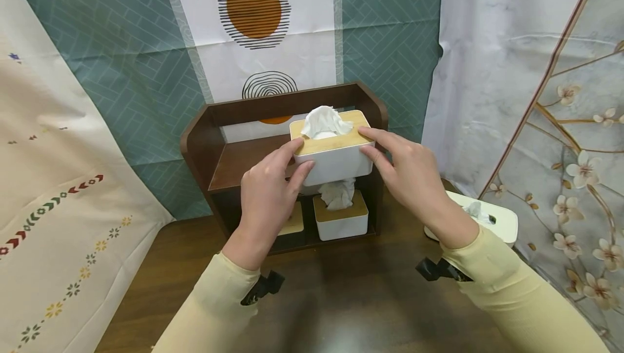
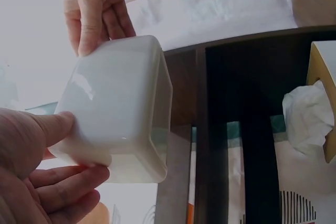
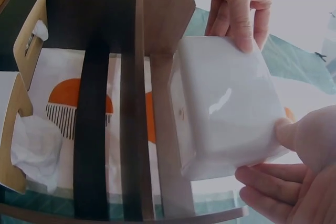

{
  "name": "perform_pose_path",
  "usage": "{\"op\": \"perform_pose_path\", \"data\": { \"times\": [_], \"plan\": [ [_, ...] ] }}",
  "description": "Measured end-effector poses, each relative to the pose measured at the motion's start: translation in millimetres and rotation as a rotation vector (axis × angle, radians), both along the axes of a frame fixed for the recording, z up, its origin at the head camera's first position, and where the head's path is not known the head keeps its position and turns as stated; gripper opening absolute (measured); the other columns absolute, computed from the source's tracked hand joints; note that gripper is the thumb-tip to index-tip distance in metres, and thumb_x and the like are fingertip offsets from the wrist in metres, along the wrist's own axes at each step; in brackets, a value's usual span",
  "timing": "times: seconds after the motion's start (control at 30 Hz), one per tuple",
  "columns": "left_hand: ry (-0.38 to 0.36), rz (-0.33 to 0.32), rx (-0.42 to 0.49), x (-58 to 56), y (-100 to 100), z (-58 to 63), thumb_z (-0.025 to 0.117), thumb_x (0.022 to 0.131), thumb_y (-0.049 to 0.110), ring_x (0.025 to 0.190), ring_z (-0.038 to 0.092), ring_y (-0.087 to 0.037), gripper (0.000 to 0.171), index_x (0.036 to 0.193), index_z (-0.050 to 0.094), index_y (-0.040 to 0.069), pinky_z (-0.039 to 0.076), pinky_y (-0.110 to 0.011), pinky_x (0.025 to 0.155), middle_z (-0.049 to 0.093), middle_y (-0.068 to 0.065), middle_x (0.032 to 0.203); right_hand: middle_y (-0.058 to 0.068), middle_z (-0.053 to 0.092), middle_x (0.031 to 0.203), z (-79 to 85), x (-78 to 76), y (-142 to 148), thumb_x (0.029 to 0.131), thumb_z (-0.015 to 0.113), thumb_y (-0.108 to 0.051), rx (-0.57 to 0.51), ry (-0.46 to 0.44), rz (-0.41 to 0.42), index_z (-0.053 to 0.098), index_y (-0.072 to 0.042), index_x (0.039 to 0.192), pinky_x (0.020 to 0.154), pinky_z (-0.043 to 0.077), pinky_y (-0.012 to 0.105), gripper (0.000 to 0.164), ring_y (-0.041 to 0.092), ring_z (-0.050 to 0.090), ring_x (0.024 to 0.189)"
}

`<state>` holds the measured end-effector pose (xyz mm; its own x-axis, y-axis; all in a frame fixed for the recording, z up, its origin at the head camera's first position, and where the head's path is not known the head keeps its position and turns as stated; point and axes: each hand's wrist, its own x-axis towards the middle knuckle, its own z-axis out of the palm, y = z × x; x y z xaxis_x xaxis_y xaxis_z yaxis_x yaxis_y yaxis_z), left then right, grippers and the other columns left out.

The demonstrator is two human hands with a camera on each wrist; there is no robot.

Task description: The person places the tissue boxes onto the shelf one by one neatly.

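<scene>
Between both hands is a white tissue box point(image 1: 336, 162) with a wooden lid and a white tissue sticking out of its slot. My left hand point(image 1: 267, 193) grips its left end, thumb on the front wall and fingers at the lid's edge. At the opposite end, my right hand point(image 1: 414, 175) holds it in much the same way. The box is raised in front of the upper board of a dark brown shelf point(image 1: 244, 158). From below, its smooth white underside shows in the left wrist view point(image 2: 118, 93) and right wrist view point(image 3: 236, 103).
In the shelf's lower level stands another white tissue box point(image 1: 342, 227) with a wooden lid. Beside it, a wooden-lidded box point(image 1: 294, 221) is partly hidden by my left hand. A pale tissue box point(image 1: 502, 216) lies on the wooden table point(image 1: 351, 288) at right. Patterned curtains hang around.
</scene>
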<state>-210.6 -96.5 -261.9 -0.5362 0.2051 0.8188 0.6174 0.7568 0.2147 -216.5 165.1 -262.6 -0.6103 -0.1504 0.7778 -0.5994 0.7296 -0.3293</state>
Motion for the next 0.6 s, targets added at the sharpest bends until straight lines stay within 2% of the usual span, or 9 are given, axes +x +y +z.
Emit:
{"op": "perform_pose_path", "data": {
  "times": [0.17,0.27,0.4,0.6],
  "plan": [
    [-0.032,0.010,0.022,-15.5,2,-1.3,0.084,0.102,0.026,0.080,0.074,-0.026,0.047,0.142,0.073,0.006,0.059,-0.044,0.066,0.081,-0.014,0.122,0.009,0.076,0.138,-3.3,-15.9,-5,0.106,0.078,-0.023,-0.006,0.045,-0.028,0.075,-0.016,0.145,0.074,0.058,0.053,0.040,0.034,0.078,0.106],
    [-0.059,0.015,0.037,-23.0,3,-2.5,0.082,0.103,0.026,0.078,0.072,-0.025,0.046,0.143,0.072,0.007,0.058,-0.043,0.065,0.081,-0.014,0.123,0.008,0.078,0.133,-6.5,-24.8,-9,0.106,0.078,-0.022,-0.009,0.080,-0.048,0.075,-0.016,0.144,0.067,0.056,0.051,0.039,0.032,0.078,0.098],
    [-0.079,0.020,0.049,-31.4,6,-3.6,0.081,0.104,0.027,0.081,0.073,-0.024,0.046,0.145,0.072,0.008,0.058,-0.043,0.067,0.081,-0.012,0.121,0.008,0.079,0.131,-8.5,-33.6,-12,0.108,0.075,-0.021,-0.008,0.090,-0.071,0.075,-0.016,0.145,0.066,0.056,0.050,0.037,0.031,0.079,0.099],
    [-0.114,0.034,0.045,-44.9,10,-4.1,0.078,0.106,0.029,0.084,0.072,-0.025,0.046,0.147,0.070,0.009,0.058,-0.044,0.071,0.080,-0.012,0.116,0.011,0.078,0.134,-8.1,-43.1,-13,0.111,0.071,-0.023,0.015,0.033,-0.104,0.072,-0.015,0.148,0.067,0.056,0.053,0.038,0.037,0.078,0.097]
  ]
}}
